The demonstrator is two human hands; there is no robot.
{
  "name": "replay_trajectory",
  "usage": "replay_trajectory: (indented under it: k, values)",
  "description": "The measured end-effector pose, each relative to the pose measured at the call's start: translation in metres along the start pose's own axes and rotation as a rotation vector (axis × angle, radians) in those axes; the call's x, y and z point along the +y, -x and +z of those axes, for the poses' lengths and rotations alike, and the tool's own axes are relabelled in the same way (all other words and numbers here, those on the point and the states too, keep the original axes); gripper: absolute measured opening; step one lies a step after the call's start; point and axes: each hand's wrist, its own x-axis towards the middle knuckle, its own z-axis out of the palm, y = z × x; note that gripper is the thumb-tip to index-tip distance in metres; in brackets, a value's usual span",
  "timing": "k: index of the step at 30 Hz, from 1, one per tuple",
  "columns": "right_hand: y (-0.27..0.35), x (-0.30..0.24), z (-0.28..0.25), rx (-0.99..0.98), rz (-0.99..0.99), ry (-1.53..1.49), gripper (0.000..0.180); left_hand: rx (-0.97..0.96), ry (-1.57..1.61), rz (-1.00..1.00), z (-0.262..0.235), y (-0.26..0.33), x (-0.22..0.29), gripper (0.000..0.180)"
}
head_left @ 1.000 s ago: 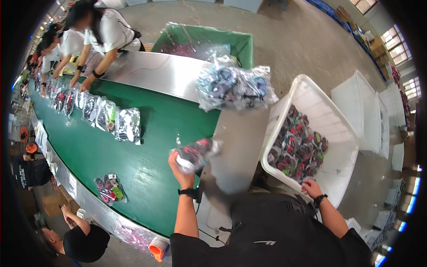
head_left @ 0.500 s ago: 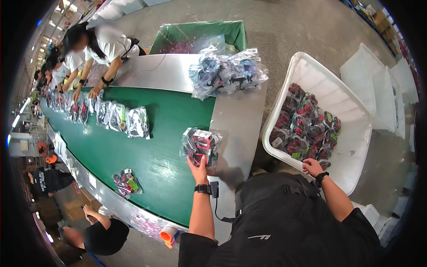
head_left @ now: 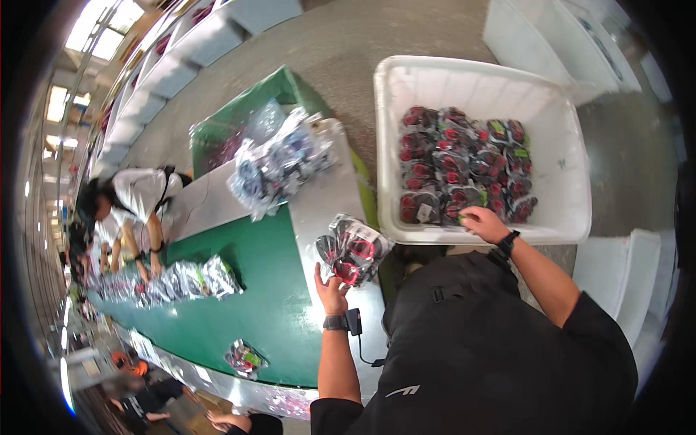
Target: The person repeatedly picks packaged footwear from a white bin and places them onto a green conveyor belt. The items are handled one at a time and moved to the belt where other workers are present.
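My left hand [head_left: 332, 296] grips the lower edge of a clear plastic bag of black-and-red sandals [head_left: 354, 250], thumb and fingers closed on it. The bag, with a white label on top, is over the metal end of the green conveyor belt [head_left: 279, 250]. My right hand [head_left: 486, 225] reaches over the near rim of a white plastic bin [head_left: 580, 174]. Its fingers are pinched together close to the bagged sandals inside [head_left: 453, 168]; a bit of green shows at the fingertips, but what they hold is unclear.
Blue-grey bagged items [head_left: 279, 163] are heaped on the metal ledge beside a green-lined container [head_left: 290, 87]. Several silvery bags [head_left: 196, 279] line the belt's far side, where people [head_left: 138, 199] work. One bagged pair [head_left: 245, 359] lies alone on the belt. White bins [head_left: 616, 286] stand at right.
The view has turned toward the bin. My left hand has brought the bagged sandals from the belt's end over the metal edge, nearer the bin. My right hand has moved further over the bin's rim.
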Motion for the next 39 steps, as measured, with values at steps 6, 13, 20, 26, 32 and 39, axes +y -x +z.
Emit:
replay_trajectory:
  k: [6, 13, 20, 26, 32, 39]
  values:
    - [0.001, -0.063, -0.006, -0.161, -0.189, 0.039, 0.047, -0.446, 0.019, -0.024, 0.105, 0.020, 0.000, 0.087]
    - [0.014, -0.052, -0.050, -0.327, -0.036, -0.168, 0.063, -0.567, -0.062, -0.068, 0.192, 0.029, -0.012, 0.085]
    - [0.013, -0.035, -0.089, -0.317, 0.007, -0.398, 0.058, -0.542, -0.049, -0.168, 0.236, 0.029, -0.023, 0.086]
    - [0.005, -0.019, -0.104, -0.273, -0.048, -0.337, 0.094, -0.584, -0.128, -0.213, 0.276, 0.030, -0.030, 0.081]
    - [-0.021, 0.046, -0.120, -0.066, 0.238, -0.213, 0.100, -0.533, -0.569, -0.175, 0.298, 0.032, -0.058, 0.056]
    - [-0.047, 0.144, -0.156, 0.355, 0.537, -0.075, 0.087, -0.146, -0.733, -0.143, 0.201, 0.029, -0.077, 0.046]
